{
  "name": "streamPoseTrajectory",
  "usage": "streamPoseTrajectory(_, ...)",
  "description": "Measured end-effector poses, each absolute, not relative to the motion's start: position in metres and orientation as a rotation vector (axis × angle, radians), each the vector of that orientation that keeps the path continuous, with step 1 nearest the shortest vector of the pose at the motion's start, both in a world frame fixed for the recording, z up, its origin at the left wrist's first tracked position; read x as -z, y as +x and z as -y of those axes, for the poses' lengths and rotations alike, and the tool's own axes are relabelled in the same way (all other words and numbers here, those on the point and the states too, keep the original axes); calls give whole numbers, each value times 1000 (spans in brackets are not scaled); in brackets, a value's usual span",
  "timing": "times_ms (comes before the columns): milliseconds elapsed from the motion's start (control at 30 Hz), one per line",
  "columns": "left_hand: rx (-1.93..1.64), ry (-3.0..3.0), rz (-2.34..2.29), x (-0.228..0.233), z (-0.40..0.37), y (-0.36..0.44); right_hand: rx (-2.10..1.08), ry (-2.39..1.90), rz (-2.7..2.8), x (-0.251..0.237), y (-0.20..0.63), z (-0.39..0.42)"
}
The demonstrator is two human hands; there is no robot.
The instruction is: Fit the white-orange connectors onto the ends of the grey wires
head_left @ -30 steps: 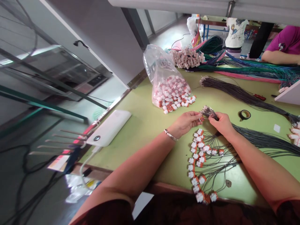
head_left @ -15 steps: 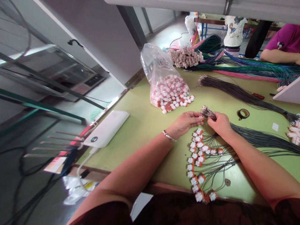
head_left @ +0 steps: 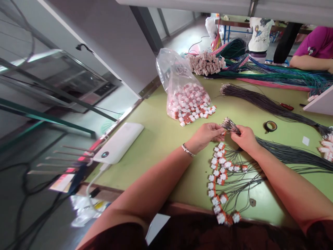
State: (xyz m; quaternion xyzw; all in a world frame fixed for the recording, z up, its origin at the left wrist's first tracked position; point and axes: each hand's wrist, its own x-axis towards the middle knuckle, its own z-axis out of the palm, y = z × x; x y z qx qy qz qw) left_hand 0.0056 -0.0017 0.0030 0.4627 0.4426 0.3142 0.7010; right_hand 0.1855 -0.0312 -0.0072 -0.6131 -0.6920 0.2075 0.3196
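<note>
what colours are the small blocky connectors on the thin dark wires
The blocky connectors are white and orange, clearest in the head view.

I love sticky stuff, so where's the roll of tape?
In the head view, the black tape roll lies on the green table, right of the person's right hand, between two dark wire bundles.

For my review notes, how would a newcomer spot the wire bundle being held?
Over the green table, find the person's right grip, facing the left grip. The held wire bundle pokes out of it, silvery tips toward the left. Unlike the similar dark bundle lying farther back, this one is clasped in a grip.
</note>
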Motion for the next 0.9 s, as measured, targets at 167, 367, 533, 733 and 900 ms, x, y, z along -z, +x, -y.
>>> streamPoseTrajectory(167,-803,987,-975,1,6,12,-540,-1625,1784,8,184,32)
streamPoseTrajectory(367,-770,1022,-892,2,8,18,-590,-1616,1791,10,184,32)
streamPoseTrajectory(533,-829,956,-894,0,10,22,-661,-1560,1720,10,185,30)
streamPoseTrajectory(733,-817,906,-868,-1,10,18,-742,-1507,1655,6,186,30)
streamPoseTrajectory(900,-809,891,-885,-1,10,19,-720,-1567,1682,9,184,29)
